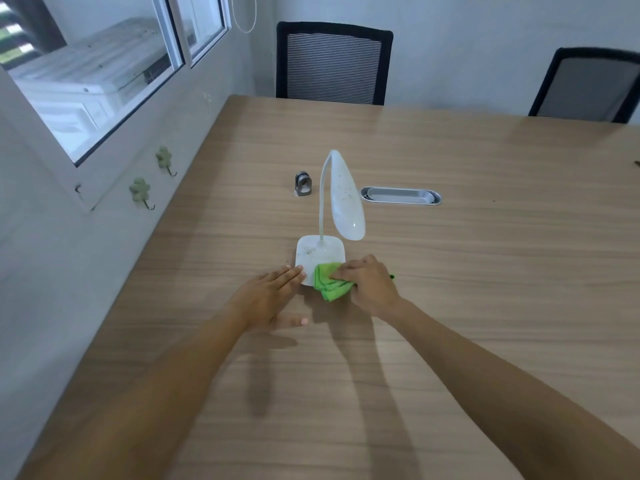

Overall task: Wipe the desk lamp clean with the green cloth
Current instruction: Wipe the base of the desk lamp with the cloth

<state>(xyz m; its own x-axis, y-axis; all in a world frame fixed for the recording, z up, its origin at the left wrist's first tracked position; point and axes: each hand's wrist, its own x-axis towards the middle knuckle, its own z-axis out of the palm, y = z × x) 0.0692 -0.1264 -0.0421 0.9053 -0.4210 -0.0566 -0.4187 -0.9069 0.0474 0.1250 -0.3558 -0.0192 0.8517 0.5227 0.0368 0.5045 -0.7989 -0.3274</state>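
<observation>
Both forearms were bare right down to the frame's lower edge, with no sleeve showing. The left hand (273, 296) and the right hand (372, 284) wore nothing: no gloves, rings, watch or wristband.

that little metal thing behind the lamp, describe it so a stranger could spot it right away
On the wooden table, look past the white desk lamp toward the chairs. Just left of its curved neck stands a small grey metal ring-shaped object, upright and dark, unlike the long flat silver tray on the right.
</observation>
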